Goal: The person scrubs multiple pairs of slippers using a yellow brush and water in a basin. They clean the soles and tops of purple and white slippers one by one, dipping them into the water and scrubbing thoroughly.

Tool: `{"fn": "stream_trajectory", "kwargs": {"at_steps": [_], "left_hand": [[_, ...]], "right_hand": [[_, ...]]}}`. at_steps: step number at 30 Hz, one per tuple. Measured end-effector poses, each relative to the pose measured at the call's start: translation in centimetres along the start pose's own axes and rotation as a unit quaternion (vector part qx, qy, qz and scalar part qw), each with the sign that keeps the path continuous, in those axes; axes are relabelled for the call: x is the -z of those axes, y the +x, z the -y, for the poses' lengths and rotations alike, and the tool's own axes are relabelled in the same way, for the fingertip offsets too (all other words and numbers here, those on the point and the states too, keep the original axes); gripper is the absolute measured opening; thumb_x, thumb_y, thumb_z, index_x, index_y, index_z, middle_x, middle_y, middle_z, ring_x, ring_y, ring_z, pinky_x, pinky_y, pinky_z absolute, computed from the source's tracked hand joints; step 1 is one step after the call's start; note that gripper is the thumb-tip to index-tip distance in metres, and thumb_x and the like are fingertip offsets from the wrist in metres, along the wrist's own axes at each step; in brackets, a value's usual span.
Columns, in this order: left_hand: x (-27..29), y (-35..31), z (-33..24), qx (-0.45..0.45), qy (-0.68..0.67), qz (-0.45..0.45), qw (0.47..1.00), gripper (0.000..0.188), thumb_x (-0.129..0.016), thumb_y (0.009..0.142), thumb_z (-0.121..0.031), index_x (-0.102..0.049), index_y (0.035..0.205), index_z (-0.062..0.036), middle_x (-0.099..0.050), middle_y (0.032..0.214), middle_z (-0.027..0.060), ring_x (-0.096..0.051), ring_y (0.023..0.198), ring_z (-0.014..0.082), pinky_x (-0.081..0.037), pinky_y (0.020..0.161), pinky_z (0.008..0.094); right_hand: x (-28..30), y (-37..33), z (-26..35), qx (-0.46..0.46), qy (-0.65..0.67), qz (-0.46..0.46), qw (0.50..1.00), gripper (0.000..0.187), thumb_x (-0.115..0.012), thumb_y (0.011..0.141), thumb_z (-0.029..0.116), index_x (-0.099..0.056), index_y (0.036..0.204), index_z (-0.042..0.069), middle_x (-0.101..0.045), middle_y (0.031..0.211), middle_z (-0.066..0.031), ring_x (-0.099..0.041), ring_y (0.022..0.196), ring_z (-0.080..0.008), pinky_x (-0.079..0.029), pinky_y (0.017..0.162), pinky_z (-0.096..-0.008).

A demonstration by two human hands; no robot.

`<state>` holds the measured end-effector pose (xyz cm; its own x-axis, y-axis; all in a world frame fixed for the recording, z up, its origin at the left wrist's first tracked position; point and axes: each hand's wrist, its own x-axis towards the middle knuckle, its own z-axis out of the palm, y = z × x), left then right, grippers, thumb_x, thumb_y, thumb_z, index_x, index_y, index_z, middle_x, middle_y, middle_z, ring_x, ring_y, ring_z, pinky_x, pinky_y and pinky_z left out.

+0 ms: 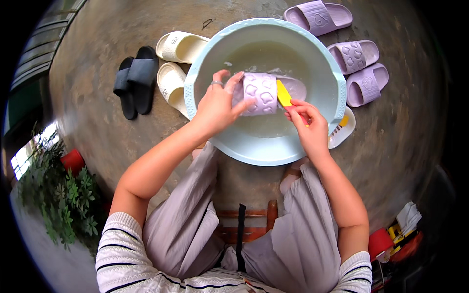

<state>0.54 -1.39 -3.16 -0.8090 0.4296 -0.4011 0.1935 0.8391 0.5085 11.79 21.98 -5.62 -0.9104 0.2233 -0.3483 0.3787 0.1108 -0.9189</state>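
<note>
A light blue basin of cloudy water stands on the floor before me. Over the water, a lilac slide slipper with raised shapes on its strap lies sideways in my left hand, whose fingers and thumb grip its left end. My right hand holds a brush with a yellow head and a red and yellow handle. The brush head rests against the right edge of the strap, by the slipper's footbed. Its bristles are mostly hidden.
Cream slippers touch the basin's left side, with dark slippers farther left. Several lilac slippers lie to the right. A white soap dish sits at the basin's lower right. A leafy plant stands at the left.
</note>
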Motion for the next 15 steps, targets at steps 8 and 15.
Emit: {"fn": "stream_trajectory", "kwargs": {"at_steps": [8,15], "left_hand": [[-3.6,0.3,-1.2,-0.059,0.271,-0.001,0.961,0.115,-0.092,0.060,-0.035,-0.030,0.156,-0.0219,-0.039,0.150,0.0223,-0.047,0.130,0.0484,-0.049,0.101,0.0488],[-6.5,3.9,-0.2,-0.162,0.168,-0.036,0.972,0.100,-0.090,0.063,-0.023,-0.039,0.149,-0.0234,-0.051,0.130,0.0229,-0.053,0.122,0.0440,-0.056,0.088,0.0460]], "right_hand": [[-1.5,0.4,-2.1,-0.070,-0.129,0.058,0.987,0.038,-0.060,0.092,0.005,-0.064,0.130,0.008,-0.066,0.096,-0.0161,-0.069,0.071,-0.0258,-0.055,0.066,-0.0351],[-4.2,1.2,-2.6,0.167,-0.527,0.067,0.831,0.045,-0.062,0.090,0.011,-0.064,0.135,0.016,-0.059,0.083,-0.0130,-0.065,0.060,-0.0284,-0.053,0.052,-0.0387]]}}
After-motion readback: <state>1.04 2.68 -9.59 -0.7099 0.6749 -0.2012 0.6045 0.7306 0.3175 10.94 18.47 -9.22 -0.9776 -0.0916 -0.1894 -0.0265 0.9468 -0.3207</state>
